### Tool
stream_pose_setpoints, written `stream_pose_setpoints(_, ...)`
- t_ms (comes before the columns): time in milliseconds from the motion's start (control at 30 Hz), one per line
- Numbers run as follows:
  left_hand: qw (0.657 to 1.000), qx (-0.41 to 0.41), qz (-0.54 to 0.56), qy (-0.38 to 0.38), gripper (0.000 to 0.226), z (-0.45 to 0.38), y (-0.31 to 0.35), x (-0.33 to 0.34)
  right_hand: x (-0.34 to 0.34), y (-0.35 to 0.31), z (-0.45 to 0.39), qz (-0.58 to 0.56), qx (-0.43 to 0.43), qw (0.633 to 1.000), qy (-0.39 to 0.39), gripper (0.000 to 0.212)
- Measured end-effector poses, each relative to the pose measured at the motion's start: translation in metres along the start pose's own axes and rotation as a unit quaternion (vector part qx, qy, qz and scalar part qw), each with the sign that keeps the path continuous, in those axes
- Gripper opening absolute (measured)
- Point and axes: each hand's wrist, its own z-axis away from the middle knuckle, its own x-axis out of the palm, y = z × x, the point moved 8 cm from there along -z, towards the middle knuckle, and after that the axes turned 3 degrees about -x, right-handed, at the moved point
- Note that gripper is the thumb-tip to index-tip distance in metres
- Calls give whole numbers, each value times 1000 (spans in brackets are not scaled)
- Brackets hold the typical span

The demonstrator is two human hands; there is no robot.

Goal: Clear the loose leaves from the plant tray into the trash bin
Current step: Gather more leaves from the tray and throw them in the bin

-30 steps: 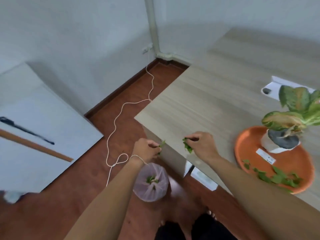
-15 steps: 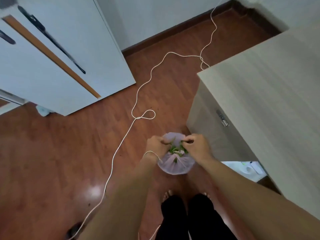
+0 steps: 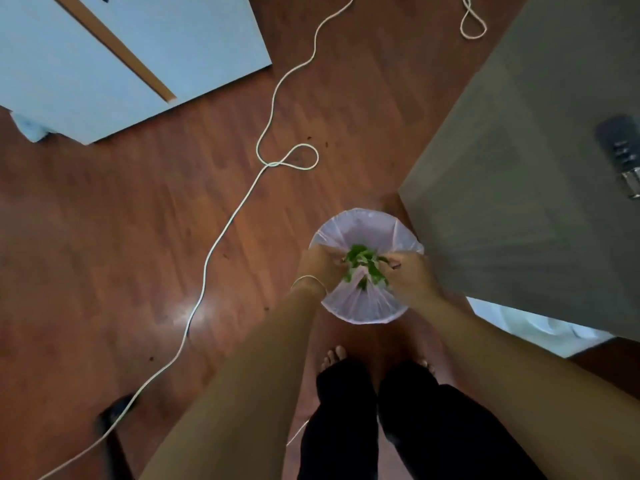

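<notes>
The trash bin (image 3: 360, 308) stands on the floor next to the desk, lined with a pale translucent bag. Both of my hands are directly above its opening. My left hand (image 3: 320, 266) and my right hand (image 3: 412, 275) are each pinched on loose green leaves (image 3: 363, 263), which bunch between my fingertips over the middle of the bin. The blur keeps me from separating held leaves from leaves lying in the bag. The plant tray is out of view.
The grey wooden desk (image 3: 519, 161) rises just right of the bin, with a metal fitting (image 3: 623, 157) on it. A white cable (image 3: 225, 230) loops across the wooden floor on the left. A white cabinet (image 3: 104, 57) fills the top left. My bare feet (image 3: 377, 362) are just behind the bin.
My view has tipped from the desk top down to the floor. Both hands carried leaves off the desk edge and lowered them onto the bin's opening.
</notes>
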Motion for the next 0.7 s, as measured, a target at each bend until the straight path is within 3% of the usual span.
stream_pose_setpoints(167,998,-13,53,-8,22,-4,-7,7,21,8,-9,5,50,996,-73,46)
stream_pose_setpoints(367,997,-12,81,-17,21,0,-4,4,13,6,-11,-38,74,994,-68,16)
stream_pose_setpoints(533,996,-12,87,-20,18,1,-15,7,7,7,-5,-45,114,992,-44,31)
stream_pose_setpoints(600,996,-25,82,-25,25,2,-30,10,9,11,-4,-31,113,992,-53,8)
stream_pose_setpoints(700,992,-63,110,-27,25,16,-54,10,10,15,5,-41,111,991,-60,9)
